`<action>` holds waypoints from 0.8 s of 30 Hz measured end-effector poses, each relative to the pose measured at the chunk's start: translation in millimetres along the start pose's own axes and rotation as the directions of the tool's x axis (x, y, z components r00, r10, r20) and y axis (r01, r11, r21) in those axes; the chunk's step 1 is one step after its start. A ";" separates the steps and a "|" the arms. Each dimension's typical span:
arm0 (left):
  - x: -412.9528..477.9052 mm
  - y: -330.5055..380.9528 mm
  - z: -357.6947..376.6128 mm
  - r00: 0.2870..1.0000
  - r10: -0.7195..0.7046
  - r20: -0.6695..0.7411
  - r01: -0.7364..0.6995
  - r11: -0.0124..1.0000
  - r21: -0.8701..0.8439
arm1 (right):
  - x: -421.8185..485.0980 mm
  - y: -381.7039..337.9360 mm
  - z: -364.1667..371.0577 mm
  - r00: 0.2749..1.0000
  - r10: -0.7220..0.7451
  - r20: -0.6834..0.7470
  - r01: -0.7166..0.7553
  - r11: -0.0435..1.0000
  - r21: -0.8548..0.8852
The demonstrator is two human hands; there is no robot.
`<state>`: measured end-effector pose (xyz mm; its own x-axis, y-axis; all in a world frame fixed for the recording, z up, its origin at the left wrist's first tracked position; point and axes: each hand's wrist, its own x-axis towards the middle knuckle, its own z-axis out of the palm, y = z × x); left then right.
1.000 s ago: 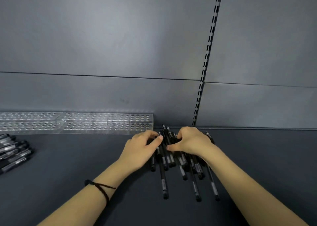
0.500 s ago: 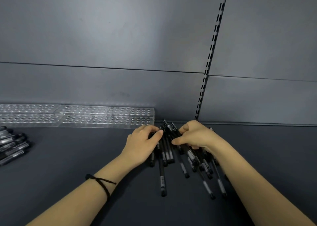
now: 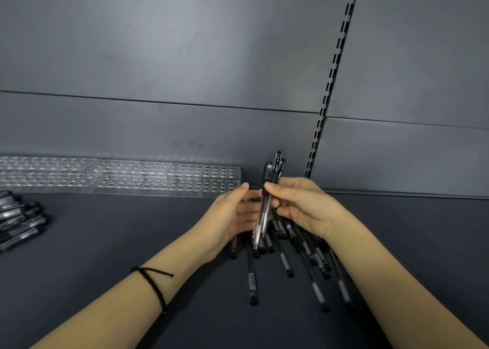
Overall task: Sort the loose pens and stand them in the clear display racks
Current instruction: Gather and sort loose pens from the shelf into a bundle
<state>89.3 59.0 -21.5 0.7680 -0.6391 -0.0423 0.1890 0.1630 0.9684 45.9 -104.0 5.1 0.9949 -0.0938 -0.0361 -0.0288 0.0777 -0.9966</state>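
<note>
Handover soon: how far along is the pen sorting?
Nothing done yet: the clear plastic display racks show no pens. In hand: the right hand grips a few black-and-clear pens, left hand steadying them. Left: the loose pile of black pens beneath, plus another heap at far left.

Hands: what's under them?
A pile of black pens on the shelf. Their far ends are covered by the left hand, right hand and the held bunch.

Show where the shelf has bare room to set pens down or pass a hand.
Bare shelf lies in front of the clear racks, between the stacked pens at far left and the left forearm; more lies right of the right forearm. Crowded: the loose pens beneath the left hand and right hand, which grips a pen bundle.
</note>
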 end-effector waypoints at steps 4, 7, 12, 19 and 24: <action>-4.8 3.1 3.1 0.988 -0.085 0.125 0.083 0.996 0.021 | -3.6 -1.7 6.6 0.996 -0.071 -0.055 0.061 0.986 -0.154; -4.1 2.9 3.7 0.991 -0.072 0.109 0.068 0.997 0.038 | -4.8 -1.9 10.0 0.991 -0.093 -0.098 0.062 0.958 -0.280; -3.8 2.4 2.4 0.998 -0.059 0.034 0.058 0.997 0.046 | -4.0 -2.9 9.1 0.985 -0.117 -0.126 0.085 0.968 -0.238; 0.6 5.1 -10.8 0.997 0.041 -0.068 -0.051 0.985 -0.162 | 5.2 15.8 -9.9 0.941 -0.172 -0.290 -0.143 0.574 -0.806; 2.4 3.3 -11.3 0.994 0.057 -0.091 -0.074 0.979 -0.191 | 8.3 10.5 1.1 0.953 -0.044 -0.300 -0.279 0.260 -0.924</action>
<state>98.7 66.5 -21.2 0.8302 -0.5575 -0.0092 0.2453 0.3504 0.9039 54.0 -103.0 -5.6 0.9203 -0.3910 -0.0132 -0.3746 -0.8710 -0.3180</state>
